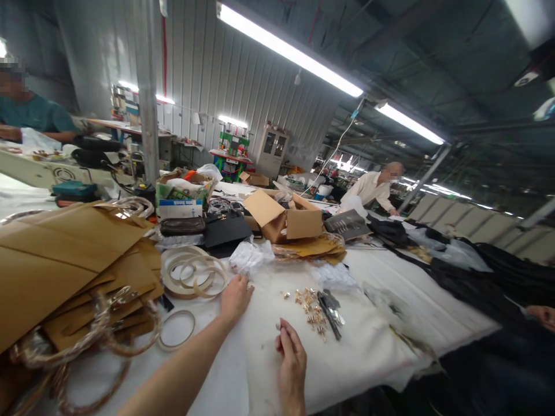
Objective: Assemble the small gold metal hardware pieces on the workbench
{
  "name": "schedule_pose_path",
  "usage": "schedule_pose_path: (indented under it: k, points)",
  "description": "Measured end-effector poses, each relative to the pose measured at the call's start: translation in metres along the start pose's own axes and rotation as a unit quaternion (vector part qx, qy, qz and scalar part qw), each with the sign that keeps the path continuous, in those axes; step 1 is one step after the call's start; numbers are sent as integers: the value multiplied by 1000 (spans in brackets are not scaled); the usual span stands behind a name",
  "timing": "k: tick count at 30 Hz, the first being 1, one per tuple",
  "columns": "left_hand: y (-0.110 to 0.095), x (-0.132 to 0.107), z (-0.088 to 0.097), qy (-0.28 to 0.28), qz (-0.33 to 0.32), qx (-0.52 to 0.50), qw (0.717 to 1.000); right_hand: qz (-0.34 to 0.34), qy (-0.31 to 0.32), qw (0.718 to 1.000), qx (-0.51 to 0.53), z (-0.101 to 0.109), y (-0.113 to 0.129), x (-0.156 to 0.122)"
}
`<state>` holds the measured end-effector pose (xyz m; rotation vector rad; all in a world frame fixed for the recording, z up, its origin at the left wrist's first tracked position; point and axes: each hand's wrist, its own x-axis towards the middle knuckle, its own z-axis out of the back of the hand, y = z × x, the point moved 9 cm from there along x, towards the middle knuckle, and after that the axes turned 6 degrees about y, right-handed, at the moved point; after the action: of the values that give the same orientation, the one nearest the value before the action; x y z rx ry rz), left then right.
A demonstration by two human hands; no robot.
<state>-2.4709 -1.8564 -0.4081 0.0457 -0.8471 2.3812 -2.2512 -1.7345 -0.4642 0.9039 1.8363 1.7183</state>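
My left hand point(236, 297) reaches over the white table beside a crumpled clear plastic bag point(252, 254). Its fingers are curled, and a small shiny bit shows at the fingertips, too small to name. Closer to me, my right hand point(291, 353) is held with thumb and fingers pinched together; whatever may be between them is too small to make out. To its right lies a loose pile of small gold-coloured metal fittings point(313, 309). A black-handled tool point(330, 315) rests against that pile. Rolls of pale tape point(184, 277) sit left of my left hand.
Stacked brown bag panels point(65, 254) with plastic-wrapped handles point(130, 341) cover the left side. An open cardboard box point(303, 222) stands at the back, near a black flat piece point(228, 230). Dark material point(472, 283) lies at right. Two co-workers are farther off.
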Motion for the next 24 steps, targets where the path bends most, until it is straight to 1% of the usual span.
schedule_pose_path:
  k: [5,10,15,20,22,24]
  points:
    - [-4,-5,-2,0,-5,27,1000,-21,-9,1000,16,-1,1,-1]
    - [-8,-12,-6,8,-42,22,999,-17,-10,1000,1,-2,6,-2]
    - [-11,-16,-5,-5,-72,4,997,-12,-10,1000,2,-2,4,-1]
    - [-17,-22,-2,-15,-121,-52,991,-10,-10,1000,-3,-3,8,1]
    - [-23,-30,0,-13,-147,-93,985,-4,-11,1000,11,-4,12,1]
    - [-31,-44,0,-5,-170,-136,976,2,-11,1000,25,-5,16,0]
